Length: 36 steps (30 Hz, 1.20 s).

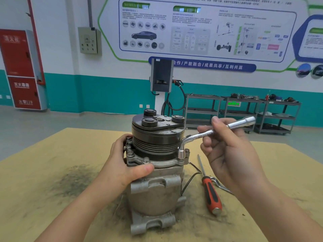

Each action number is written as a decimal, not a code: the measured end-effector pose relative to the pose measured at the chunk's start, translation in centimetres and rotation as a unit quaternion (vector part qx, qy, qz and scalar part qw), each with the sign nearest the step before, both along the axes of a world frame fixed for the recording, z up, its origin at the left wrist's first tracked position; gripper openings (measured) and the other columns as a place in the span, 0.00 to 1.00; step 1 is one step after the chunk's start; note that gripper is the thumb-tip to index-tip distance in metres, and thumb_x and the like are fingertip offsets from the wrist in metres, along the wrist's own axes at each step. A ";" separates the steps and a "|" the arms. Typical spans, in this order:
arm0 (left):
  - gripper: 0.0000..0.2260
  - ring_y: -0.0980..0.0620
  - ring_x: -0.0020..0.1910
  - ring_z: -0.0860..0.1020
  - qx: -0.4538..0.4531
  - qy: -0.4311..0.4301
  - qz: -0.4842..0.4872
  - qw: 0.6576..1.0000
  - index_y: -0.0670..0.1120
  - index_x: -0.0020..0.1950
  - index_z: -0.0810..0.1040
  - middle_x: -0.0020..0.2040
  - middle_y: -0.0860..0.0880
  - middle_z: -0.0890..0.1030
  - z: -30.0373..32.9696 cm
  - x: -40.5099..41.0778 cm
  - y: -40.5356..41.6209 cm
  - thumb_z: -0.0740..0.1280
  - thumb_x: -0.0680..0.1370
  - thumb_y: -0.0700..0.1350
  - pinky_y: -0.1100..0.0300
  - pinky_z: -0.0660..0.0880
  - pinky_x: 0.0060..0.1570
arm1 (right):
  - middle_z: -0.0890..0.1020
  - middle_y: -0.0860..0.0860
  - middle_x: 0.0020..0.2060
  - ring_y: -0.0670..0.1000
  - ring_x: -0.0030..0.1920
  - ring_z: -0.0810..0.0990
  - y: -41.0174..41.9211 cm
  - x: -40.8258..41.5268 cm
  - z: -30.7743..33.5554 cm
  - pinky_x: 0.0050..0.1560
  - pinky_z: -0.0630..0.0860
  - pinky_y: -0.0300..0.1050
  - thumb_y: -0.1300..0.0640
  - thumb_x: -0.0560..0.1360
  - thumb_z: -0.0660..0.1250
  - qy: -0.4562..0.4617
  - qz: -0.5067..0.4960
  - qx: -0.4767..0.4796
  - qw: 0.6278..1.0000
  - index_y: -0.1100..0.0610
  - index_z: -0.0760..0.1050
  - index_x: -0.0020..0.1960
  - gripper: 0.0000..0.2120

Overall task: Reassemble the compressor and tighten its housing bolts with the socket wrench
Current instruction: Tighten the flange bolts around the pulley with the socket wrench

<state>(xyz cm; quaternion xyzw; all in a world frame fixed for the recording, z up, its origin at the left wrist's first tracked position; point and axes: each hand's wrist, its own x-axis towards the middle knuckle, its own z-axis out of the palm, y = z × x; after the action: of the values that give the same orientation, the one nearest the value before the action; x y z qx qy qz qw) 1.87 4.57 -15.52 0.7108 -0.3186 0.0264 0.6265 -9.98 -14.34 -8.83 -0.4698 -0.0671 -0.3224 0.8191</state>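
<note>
Two hands are busy with the compressor [155, 172], which stands upright in the middle of the bench [52, 189]. The left hand [125, 161] wraps around the metal flange just under the black pulley [157, 137], with its thumb pressed along the front edge, so the compressor cannot spin. The right hand [227, 145] pinches the long arm of the socket wrench [215, 131] with curled fingers. The bent end of the wrench sits down over a housing bolt [181, 153] on the right side of the flange. To do this step well, I think the socket should sit all the way down and straight on the bolt head, so it does not slip off. The left hand should hold firm while the right hand swings the arm in slow, even turns. Other bolts [146, 160] show along the front of the flange and probably need the same care. A red screwdriver [210, 193] lies on the bench near the compressor, to its right.
</note>
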 end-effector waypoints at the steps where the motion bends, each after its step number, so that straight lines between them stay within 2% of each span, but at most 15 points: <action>1: 0.38 0.62 0.61 0.74 0.001 -0.002 0.000 1.000 0.67 0.58 0.64 0.64 0.58 0.73 0.0 0.0 0.0 0.74 0.51 0.65 0.71 0.69 0.52 | 0.83 0.58 0.33 0.49 0.25 0.75 0.4 -0.1 -0.3 0.26 0.73 0.38 0.57 0.72 0.67 -0.038 -0.027 -0.041 0.998 0.54 0.73 0.39 0.04; 4: 0.38 0.62 0.61 0.74 0.000 -0.003 -0.001 1.000 0.67 0.58 0.64 0.64 0.58 0.73 0.0 0.0 0.0 0.74 0.51 0.65 0.70 0.69 0.53 | 0.83 0.56 0.33 0.52 0.24 0.75 1.3 -0.4 -1.4 0.27 0.72 0.39 0.55 0.75 0.65 -0.109 -0.085 -0.108 0.984 0.49 0.75 0.36 0.09; 8: 0.38 0.61 0.62 0.74 0.001 -0.001 -0.003 1.000 0.67 0.58 0.64 0.64 0.58 0.73 0.1 -0.1 0.1 0.74 0.51 0.65 0.69 0.69 0.54 | 0.82 0.55 0.31 0.52 0.23 0.74 1.3 -0.3 -2.1 0.27 0.71 0.38 0.58 0.75 0.61 -0.112 -0.108 -0.079 0.985 0.50 0.73 0.34 0.11; 11: 0.38 0.60 0.62 0.75 -0.002 -0.002 -0.007 1.000 0.66 0.59 0.64 0.65 0.56 0.73 0.1 -0.1 0.1 0.75 0.52 0.64 0.67 0.70 0.55 | 0.82 0.54 0.31 0.53 0.24 0.75 1.0 -0.1 -2.6 0.28 0.71 0.38 0.60 0.75 0.61 -0.136 -0.136 -0.111 0.975 0.50 0.72 0.34 0.12; 13: 0.38 0.60 0.62 0.75 -0.007 -0.004 -0.009 1.000 0.66 0.60 0.65 0.65 0.56 0.73 0.0 -0.1 0.1 0.75 0.52 0.64 0.66 0.71 0.56 | 0.81 0.53 0.33 0.51 0.27 0.77 1.1 -0.3 -3.1 0.31 0.73 0.40 0.60 0.76 0.61 -0.200 -0.184 -0.202 0.941 0.47 0.72 0.39 0.11; 15: 0.38 0.60 0.61 0.76 -0.007 -0.008 -0.007 1.000 0.66 0.60 0.65 0.65 0.56 0.74 -0.1 0.0 0.0 0.75 0.52 0.64 0.65 0.71 0.57 | 0.78 0.52 0.36 0.49 0.32 0.78 1.8 -0.6 -3.4 0.31 0.75 0.43 0.57 0.79 0.60 -0.248 -0.242 -0.334 0.877 0.45 0.71 0.44 0.09; 17: 0.38 0.58 0.62 0.76 -0.006 -0.009 -0.003 1.000 0.67 0.59 0.65 0.65 0.55 0.74 -0.3 0.3 0.0 0.75 0.52 0.64 0.62 0.72 0.58 | 0.75 0.50 0.38 0.49 0.34 0.77 2.3 -0.9 -3.2 0.31 0.75 0.45 0.52 0.81 0.60 -0.241 -0.293 -0.448 0.809 0.49 0.71 0.46 0.05; 20: 0.39 0.55 0.61 0.77 -0.007 -0.016 0.007 1.000 0.68 0.59 0.65 0.64 0.53 0.75 -0.6 0.8 -0.1 0.76 0.51 0.65 0.58 0.74 0.60 | 0.75 0.49 0.43 0.48 0.41 0.77 3.0 -1.4 -2.7 0.39 0.75 0.41 0.56 0.78 0.66 -0.215 -0.301 -0.572 0.733 0.57 0.75 0.49 0.04; 22: 0.37 0.56 0.61 0.77 -0.012 -0.020 0.015 1.000 0.70 0.57 0.66 0.63 0.54 0.75 -0.7 1.1 -0.2 0.76 0.52 0.65 0.59 0.73 0.59 | 0.77 0.49 0.46 0.46 0.44 0.77 3.6 -1.7 -2.5 0.44 0.75 0.38 0.57 0.77 0.66 -0.182 -0.283 -0.608 0.719 0.58 0.80 0.51 0.07; 24: 0.36 0.61 0.60 0.76 -0.015 -0.016 0.019 1.000 0.69 0.58 0.67 0.62 0.56 0.75 -0.8 1.2 -0.3 0.77 0.52 0.64 0.59 0.72 0.59 | 0.79 0.49 0.46 0.45 0.45 0.78 3.8 -2.0 -2.1 0.46 0.74 0.36 0.56 0.77 0.64 -0.158 -0.295 -0.618 0.712 0.57 0.81 0.51 0.09; 26: 0.37 0.68 0.57 0.75 -0.010 -0.011 0.025 1.000 0.67 0.58 0.67 0.61 0.58 0.75 -0.7 0.9 -0.3 0.76 0.52 0.64 0.65 0.72 0.57 | 0.81 0.51 0.46 0.46 0.46 0.79 3.7 -2.2 -1.6 0.47 0.76 0.37 0.58 0.77 0.64 -0.168 -0.322 -0.614 0.701 0.59 0.81 0.50 0.09; 28: 0.36 0.64 0.59 0.76 -0.009 -0.005 0.033 0.999 0.67 0.58 0.67 0.62 0.56 0.75 -0.4 0.3 -0.2 0.75 0.52 0.64 0.65 0.73 0.57 | 0.82 0.51 0.44 0.46 0.45 0.80 3.2 -2.3 -0.9 0.47 0.78 0.37 0.61 0.78 0.62 -0.194 -0.322 -0.575 0.726 0.59 0.79 0.50 0.07; 31: 0.36 0.56 0.62 0.75 -0.015 -0.004 0.056 0.998 0.69 0.56 0.64 0.65 0.52 0.72 -0.3 -1.3 -0.8 0.74 0.52 0.65 0.54 0.73 0.63 | 0.81 0.50 0.39 0.48 0.36 0.80 2.5 -2.2 0.2 0.38 0.78 0.38 0.62 0.79 0.58 -0.177 -0.263 -0.397 0.861 0.49 0.70 0.50 0.08; 33: 0.36 0.54 0.64 0.73 -0.027 -0.006 0.081 0.996 0.69 0.55 0.62 0.65 0.52 0.70 -0.4 -2.2 -1.5 0.74 0.51 0.66 0.49 0.71 0.67 | 0.82 0.53 0.35 0.51 0.30 0.78 1.5 -2.0 0.6 0.33 0.75 0.41 0.64 0.76 0.57 -0.132 -0.224 -0.242 0.935 0.51 0.67 0.50 0.08; 36: 0.37 0.53 0.66 0.71 -0.023 -0.006 0.095 0.995 0.71 0.54 0.60 0.65 0.54 0.68 -0.3 -2.8 -1.8 0.73 0.51 0.68 0.48 0.69 0.69 | 0.82 0.54 0.30 0.51 0.25 0.74 0.2 -1.4 0.9 0.28 0.72 0.39 0.68 0.75 0.54 -0.048 -0.186 -0.092 0.977 0.55 0.66 0.48 0.09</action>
<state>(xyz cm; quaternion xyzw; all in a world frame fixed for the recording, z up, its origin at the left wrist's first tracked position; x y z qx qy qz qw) -0.96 2.72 -15.86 0.7231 -0.2529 0.0974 0.6354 -11.38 -14.16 -7.98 -0.5314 -0.0476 -0.4836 0.6939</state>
